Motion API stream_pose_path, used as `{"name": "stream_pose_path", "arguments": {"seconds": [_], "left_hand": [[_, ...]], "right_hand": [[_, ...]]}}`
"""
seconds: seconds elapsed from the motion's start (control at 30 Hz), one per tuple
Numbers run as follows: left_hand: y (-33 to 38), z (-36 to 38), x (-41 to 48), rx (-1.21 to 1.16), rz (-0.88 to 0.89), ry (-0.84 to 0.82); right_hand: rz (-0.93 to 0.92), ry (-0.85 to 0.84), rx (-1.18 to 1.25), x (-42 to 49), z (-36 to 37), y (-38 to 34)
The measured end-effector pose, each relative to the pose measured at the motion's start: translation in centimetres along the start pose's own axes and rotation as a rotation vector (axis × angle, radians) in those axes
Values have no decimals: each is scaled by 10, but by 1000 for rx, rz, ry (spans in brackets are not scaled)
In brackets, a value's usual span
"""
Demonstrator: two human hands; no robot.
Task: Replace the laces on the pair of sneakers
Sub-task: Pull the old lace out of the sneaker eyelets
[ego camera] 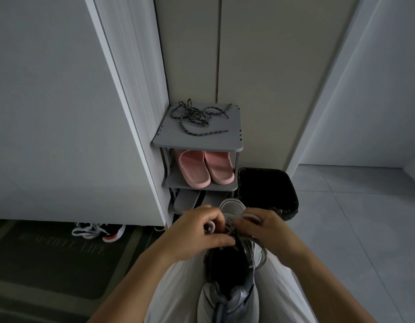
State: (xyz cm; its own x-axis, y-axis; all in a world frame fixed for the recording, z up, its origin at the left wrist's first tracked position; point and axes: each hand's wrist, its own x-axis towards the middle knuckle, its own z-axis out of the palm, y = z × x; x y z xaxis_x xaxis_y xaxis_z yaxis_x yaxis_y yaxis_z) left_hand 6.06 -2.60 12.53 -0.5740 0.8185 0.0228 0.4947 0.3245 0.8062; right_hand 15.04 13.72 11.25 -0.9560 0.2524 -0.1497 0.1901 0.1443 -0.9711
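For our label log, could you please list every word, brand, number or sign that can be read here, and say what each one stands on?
Floor mat: one row of pale lettering, too dim and blurred to read.
Sneaker on the lap: no brand or number shows.
Nothing else in view carries text.

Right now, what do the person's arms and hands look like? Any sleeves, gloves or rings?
Both arms are bare as far as the picture shows: no sleeve reaches the left arm or right arm. The left hand and right hand wear no gloves, and I see no ring, watch or bracelet.
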Motion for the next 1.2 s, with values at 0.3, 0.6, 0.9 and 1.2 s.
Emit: {"name": "stream_pose_path", "arguments": {"seconds": [0.3, 0.6, 0.9, 1.2], "left_hand": [[2, 13, 7, -266, -350, 146], [-3, 36, 10, 87, -1, 484], [-22, 69, -12, -62, 88, 610], [-35, 49, -23, -49, 70, 324]], "right_hand": [[-71, 156, 468, 3, 24, -3], [-265, 67, 407, 25, 9, 3], [-251, -63, 432, 12, 16, 21], [-99, 126, 590, 2, 1, 36]]}}
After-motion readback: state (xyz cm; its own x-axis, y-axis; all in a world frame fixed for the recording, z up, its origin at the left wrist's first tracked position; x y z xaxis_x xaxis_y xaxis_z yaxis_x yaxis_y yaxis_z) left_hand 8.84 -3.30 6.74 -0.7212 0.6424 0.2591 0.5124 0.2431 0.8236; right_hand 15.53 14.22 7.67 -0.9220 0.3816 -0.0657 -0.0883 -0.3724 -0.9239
